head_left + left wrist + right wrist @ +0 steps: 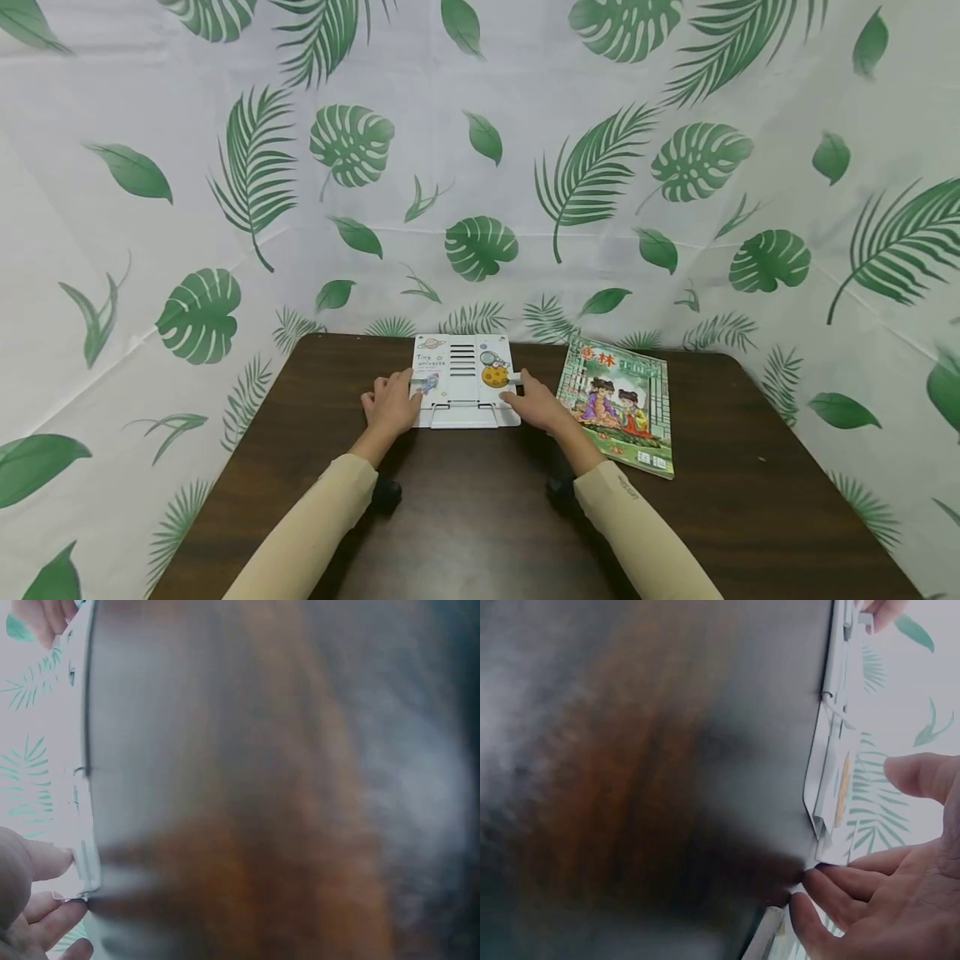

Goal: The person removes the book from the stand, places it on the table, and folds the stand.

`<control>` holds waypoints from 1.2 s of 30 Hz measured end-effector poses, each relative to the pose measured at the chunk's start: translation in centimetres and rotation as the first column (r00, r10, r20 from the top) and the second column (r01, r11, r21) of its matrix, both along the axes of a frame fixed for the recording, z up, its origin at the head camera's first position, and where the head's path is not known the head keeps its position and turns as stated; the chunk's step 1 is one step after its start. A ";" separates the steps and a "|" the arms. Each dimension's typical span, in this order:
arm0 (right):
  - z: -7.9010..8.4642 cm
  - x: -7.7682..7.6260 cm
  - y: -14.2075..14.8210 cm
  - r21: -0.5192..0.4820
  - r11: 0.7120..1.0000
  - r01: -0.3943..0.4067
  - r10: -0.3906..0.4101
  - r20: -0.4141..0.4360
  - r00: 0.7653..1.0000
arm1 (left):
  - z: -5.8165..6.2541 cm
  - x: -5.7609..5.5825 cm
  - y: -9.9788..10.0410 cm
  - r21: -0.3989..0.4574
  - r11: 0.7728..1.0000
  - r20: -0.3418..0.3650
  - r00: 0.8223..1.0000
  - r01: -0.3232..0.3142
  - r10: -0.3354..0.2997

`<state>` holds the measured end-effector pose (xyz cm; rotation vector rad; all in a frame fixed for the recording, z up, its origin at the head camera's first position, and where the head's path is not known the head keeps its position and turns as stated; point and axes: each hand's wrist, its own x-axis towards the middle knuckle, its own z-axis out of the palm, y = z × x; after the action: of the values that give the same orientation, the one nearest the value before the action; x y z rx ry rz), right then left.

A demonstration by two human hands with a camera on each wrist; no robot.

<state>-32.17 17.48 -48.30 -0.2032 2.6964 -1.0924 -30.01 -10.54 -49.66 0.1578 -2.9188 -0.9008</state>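
Note:
A white book stand (462,387) with cartoon planets and the words "Tiny universe" lies folded flat on the dark wooden table. At its left edge my left hand (393,402) pinches the side, thumb over the board. The left wrist view shows that thumb (51,860) and the fingers on either side of the stand's corner. My right hand (542,402) is at the opposite edge. Seen from the right wrist, its fingers touch the side of the stand (832,802) while the thumb (911,774) is spread, raised off the board. A wire ledge (463,407) runs along the near edge.
Right of the stand lies a magazine (622,400) with two illustrated figures on its cover, close to my right hand. The brown table (465,517) ends at the back against a white cloth (420,275) printed with green leaves.

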 end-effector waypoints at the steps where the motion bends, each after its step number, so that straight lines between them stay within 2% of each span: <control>1: 0.1 -0.1 0.0 0.012 1.000 -0.002 0.002 -0.009 1.000 | 0.1 -0.1 -0.1 -0.007 1.000 0.009 1.000 0.010 -0.010; 5: 0.1 -0.4 0.0 0.042 0.999 -0.004 0.005 -0.022 1.000 | 0.1 -0.6 -0.2 -0.015 0.999 0.054 0.998 0.039 -0.038; 8: -0.2 -0.3 -0.1 0.042 0.999 -0.014 0.015 -0.015 1.000 | 0.1 -0.3 -0.2 -0.021 0.999 0.074 0.997 0.040 -0.039; 12: -0.5 0.0 -0.3 0.074 0.997 -0.031 0.033 -0.026 0.999 | 0.0 0.3 -0.3 -0.024 0.999 0.052 0.998 0.035 -0.033; 17: -0.1 0.3 -0.7 0.087 0.995 -0.051 0.054 -0.025 0.998 | -0.4 0.2 -0.5 -0.020 0.999 0.023 0.999 0.027 -0.027; 23: 0.2 0.6 -1.1 0.105 0.993 -0.052 0.056 -0.036 0.998 | 0.0 0.3 -0.6 -0.036 0.999 0.021 0.999 0.034 -0.033; 31: -0.1 0.7 -1.4 0.157 0.986 -0.055 0.063 -0.048 0.997 | -0.4 0.3 -0.4 -0.029 0.999 0.031 0.999 0.045 -0.044; 36: 0.2 0.8 -1.5 0.159 0.985 -0.061 0.069 -0.050 0.996 | -0.3 0.2 -0.5 -0.062 0.997 0.028 0.999 0.048 -0.047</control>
<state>-31.41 15.96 -48.09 -0.2959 2.7878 -0.8624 -29.76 -11.07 -49.92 0.0971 -2.9831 -0.8179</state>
